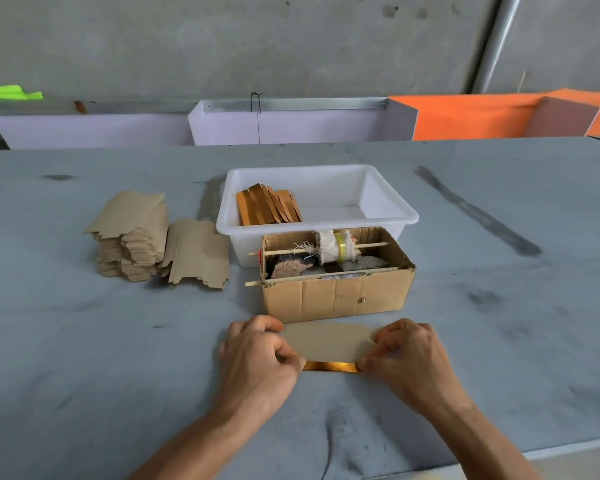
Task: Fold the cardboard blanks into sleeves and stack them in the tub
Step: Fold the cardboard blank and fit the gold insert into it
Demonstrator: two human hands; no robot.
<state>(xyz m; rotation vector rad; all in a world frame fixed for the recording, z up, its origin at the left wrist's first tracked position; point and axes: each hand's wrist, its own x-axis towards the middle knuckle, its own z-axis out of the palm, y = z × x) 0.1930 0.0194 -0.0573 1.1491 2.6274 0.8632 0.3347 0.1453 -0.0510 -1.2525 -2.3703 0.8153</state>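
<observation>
A cardboard blank (324, 342) was held flat on the grey table (499, 323), just before the cardboard box (336, 296), its ends pinched by the left hand (257, 355) and right hand (407, 355). Folded sleeves (269, 207) were stacked in the white tub (388, 199).

Both forearms reach forward, bare, converging. Left hand (257, 355) knuckles up, fingers (253, 329) curled, thumb pressed inward. Right hand (409, 355) mirrors it, fingers curled, thumb pinching toward left.
</observation>
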